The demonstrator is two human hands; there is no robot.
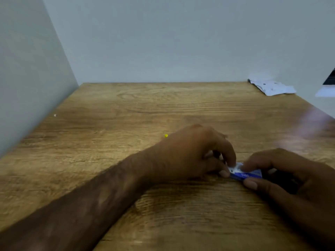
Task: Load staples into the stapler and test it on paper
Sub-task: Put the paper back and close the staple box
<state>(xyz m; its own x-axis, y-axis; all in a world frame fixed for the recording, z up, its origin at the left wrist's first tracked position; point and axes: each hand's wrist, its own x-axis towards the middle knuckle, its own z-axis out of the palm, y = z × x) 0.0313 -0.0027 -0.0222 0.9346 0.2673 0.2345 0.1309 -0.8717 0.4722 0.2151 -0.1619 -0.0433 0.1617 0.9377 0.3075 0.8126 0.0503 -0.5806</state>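
Observation:
A small blue and white staple box (245,174) lies low over the wooden table (126,109), held between both hands. My left hand (192,153) pinches its left end with thumb and fingertips. My right hand (282,171) grips its right end, thumb under and fingers over. Most of the box is hidden by the fingers. A stapler does not show in this view. Crumpled white paper (272,86) lies at the far right corner of the table.
Grey walls (32,69) close the table on the left and at the back. A tiny yellow speck (166,135) and a small white speck (55,115) lie on the wood. A dark object (330,78) shows at the right edge.

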